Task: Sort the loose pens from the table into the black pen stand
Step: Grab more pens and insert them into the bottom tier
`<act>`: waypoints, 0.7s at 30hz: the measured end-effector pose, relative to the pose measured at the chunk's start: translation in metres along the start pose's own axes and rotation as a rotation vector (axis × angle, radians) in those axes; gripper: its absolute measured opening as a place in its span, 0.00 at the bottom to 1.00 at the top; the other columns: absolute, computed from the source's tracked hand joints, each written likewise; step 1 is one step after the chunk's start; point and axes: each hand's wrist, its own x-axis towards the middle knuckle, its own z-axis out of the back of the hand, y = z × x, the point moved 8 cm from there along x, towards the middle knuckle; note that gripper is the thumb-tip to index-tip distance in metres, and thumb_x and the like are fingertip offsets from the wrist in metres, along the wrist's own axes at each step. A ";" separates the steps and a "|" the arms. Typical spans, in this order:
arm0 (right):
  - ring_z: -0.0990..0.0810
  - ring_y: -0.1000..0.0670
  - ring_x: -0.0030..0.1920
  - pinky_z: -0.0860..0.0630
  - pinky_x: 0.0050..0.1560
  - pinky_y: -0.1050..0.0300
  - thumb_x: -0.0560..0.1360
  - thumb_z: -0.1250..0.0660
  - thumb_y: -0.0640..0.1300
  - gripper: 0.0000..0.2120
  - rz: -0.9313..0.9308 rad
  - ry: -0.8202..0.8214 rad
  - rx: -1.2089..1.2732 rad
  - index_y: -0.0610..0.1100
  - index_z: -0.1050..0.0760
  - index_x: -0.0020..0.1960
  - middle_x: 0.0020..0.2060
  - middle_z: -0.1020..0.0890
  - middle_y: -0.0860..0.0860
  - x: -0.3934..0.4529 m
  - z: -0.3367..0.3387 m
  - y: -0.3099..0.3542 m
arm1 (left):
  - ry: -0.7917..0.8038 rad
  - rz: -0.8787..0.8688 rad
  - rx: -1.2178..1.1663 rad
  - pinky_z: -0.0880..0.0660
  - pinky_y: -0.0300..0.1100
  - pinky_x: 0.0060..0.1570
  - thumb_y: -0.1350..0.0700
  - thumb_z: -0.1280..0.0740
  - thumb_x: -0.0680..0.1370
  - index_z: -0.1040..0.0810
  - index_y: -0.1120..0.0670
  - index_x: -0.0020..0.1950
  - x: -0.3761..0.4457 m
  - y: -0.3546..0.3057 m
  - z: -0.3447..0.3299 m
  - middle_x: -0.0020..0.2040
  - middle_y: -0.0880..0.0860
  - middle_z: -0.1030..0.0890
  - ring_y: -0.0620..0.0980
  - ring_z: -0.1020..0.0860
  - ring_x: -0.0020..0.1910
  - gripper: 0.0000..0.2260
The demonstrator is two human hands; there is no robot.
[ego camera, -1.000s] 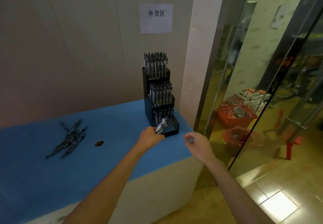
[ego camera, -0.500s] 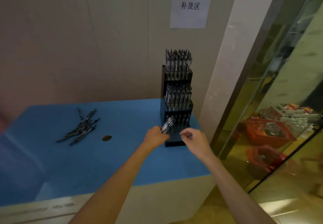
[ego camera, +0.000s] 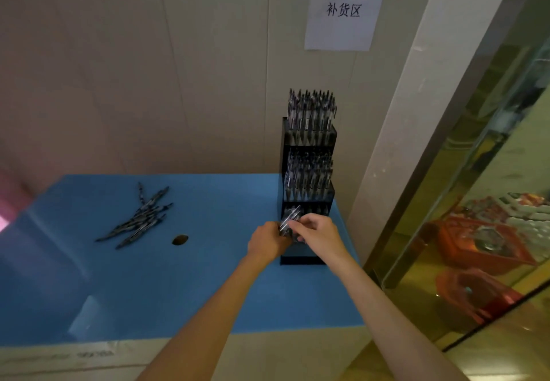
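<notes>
the blue table top [ego camera: 208, 291] lies open between the loose pens [ego camera: 138, 218] at the left and the black pen stand [ego camera: 308, 190] at the right, with only a small dark hole [ego camera: 180, 239] in it. the stand's upper two tiers are packed with upright pens. both hands crowd the front of its lowest tier. the wall [ego camera: 148, 68] stands close behind, and a pillar [ego camera: 395, 142] just right of the stand.

- The person's left hand [ego camera: 268, 244] and forearm are showing bare, wearing no sleeve, glove, or watch.
- The right hand [ego camera: 320, 236] and forearm are likewise showing bare.
</notes>
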 end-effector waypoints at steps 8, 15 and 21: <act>0.19 0.53 0.37 0.24 0.38 0.60 0.77 0.30 0.50 0.11 0.042 -0.091 -0.024 0.44 0.23 0.41 0.35 0.17 0.51 0.014 0.002 -0.003 | -0.020 0.012 0.064 0.33 0.41 0.30 0.50 0.32 0.74 0.28 0.49 0.38 0.007 -0.001 0.001 0.35 0.51 0.23 0.54 0.23 0.36 0.08; 0.14 0.45 0.38 0.17 0.42 0.51 0.81 0.34 0.42 0.05 0.010 -0.300 0.332 0.40 0.24 0.49 0.40 0.14 0.45 0.028 0.037 -0.014 | -0.066 0.072 0.073 0.33 0.40 0.30 0.48 0.32 0.76 0.30 0.52 0.37 0.017 0.021 0.010 0.32 0.50 0.26 0.51 0.27 0.31 0.12; 0.16 0.53 0.37 0.17 0.44 0.52 0.79 0.32 0.44 0.05 0.205 -0.343 -0.031 0.44 0.22 0.46 0.35 0.16 0.51 0.041 0.054 -0.010 | -0.181 0.134 0.028 0.34 0.39 0.30 0.50 0.34 0.77 0.31 0.52 0.35 0.022 0.040 0.024 0.32 0.50 0.26 0.49 0.27 0.30 0.13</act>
